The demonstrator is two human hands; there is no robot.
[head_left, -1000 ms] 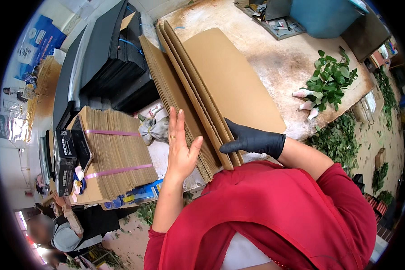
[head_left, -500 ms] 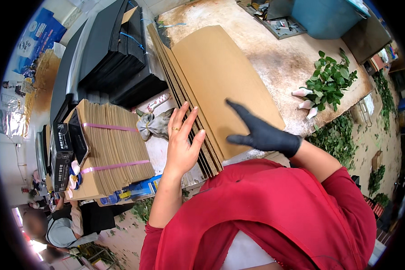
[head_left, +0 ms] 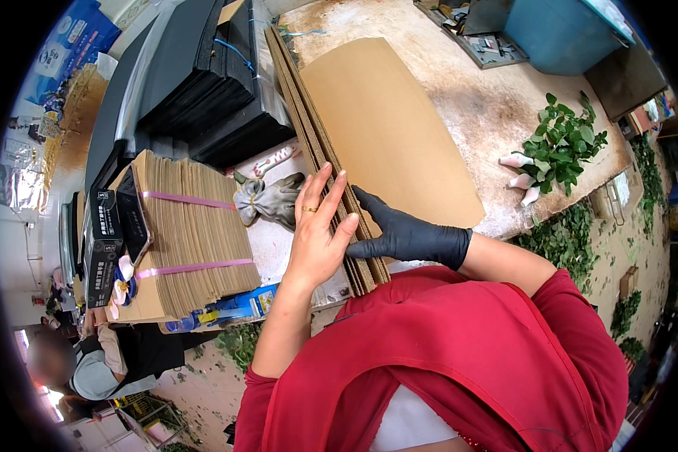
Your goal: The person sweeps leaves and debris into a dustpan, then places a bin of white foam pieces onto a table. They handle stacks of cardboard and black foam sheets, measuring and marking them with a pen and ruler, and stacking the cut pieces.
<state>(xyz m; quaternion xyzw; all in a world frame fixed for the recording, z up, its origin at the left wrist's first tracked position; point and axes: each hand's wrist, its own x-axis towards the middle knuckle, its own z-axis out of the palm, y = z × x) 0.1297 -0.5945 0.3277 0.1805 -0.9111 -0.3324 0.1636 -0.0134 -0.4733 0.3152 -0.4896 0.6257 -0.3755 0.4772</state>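
A narrow bundle of brown cardboard sheets [head_left: 303, 105] stands on edge on the table, between my two hands. My left hand [head_left: 320, 230], bare with a ring, lies against the bundle's left side, fingers stretched and thumb across the top edges. From the right, my black-gloved right hand [head_left: 418, 235] meets the same edges with thumb and forefinger spread; its other fingers are hidden. Flat on the table to the right of the bundle lies a wide brown cardboard sheet [head_left: 399, 128]. A grey cloth-like bundle [head_left: 275, 200] sits just left of my left hand.
Strapped brown cardboard [head_left: 196, 230] and stacked black boards [head_left: 196, 75] stand on the left. Leafy stems with pale wrapped ends [head_left: 557, 143] lie at right, below a blue tub [head_left: 561, 34]. Cut leaves [head_left: 561, 237] cover the floor. Another person [head_left: 102, 369] is at lower left.
My right hand has moved left from above the flat sheet to the upright cardboard edges. The upright sheets are drawn closer together, and my left hand now lies against them.
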